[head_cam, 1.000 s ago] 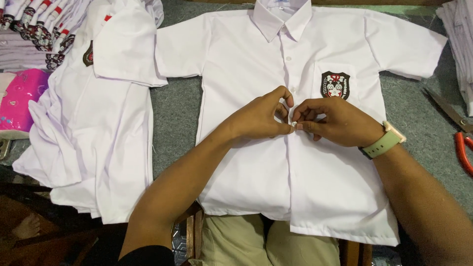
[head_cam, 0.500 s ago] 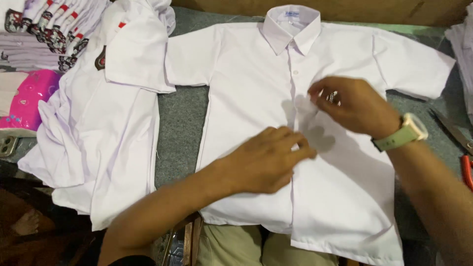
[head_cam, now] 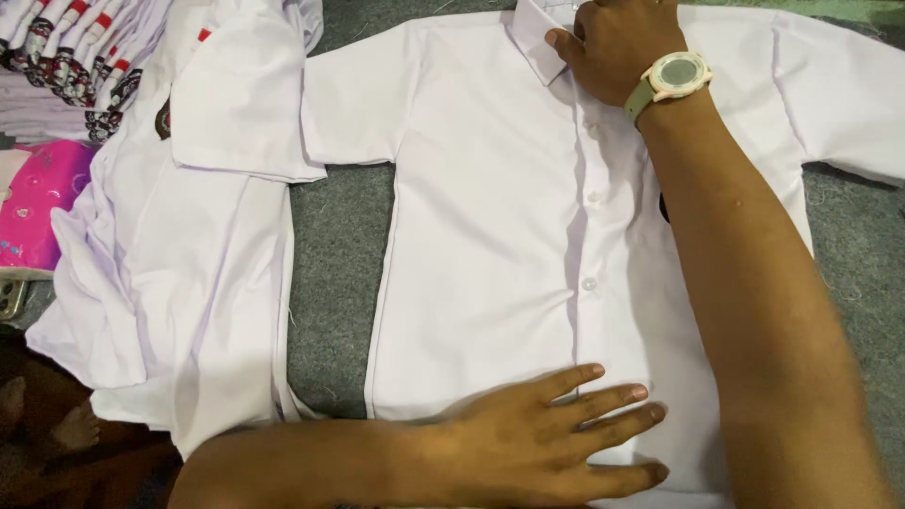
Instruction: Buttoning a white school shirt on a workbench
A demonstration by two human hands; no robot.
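A white short-sleeved shirt lies buttoned and face up on the grey felt surface. My left hand rests flat on the shirt's lower hem, fingers spread and pointing right. My right hand, with a pale green watch on its wrist, presses on the collar at the top of the button line. My right forearm crosses the shirt's chest and hides the pocket badge.
A pile of white shirts lies to the left, one with a dark badge. Folded shirts with red and dark trim are stacked at the top left. A pink item sits at the left edge.
My hands left the middle button. The left hand slid down to the hem and flattened; the right hand moved up to the collar. The view moved closer, so the scissors at right are out of frame.
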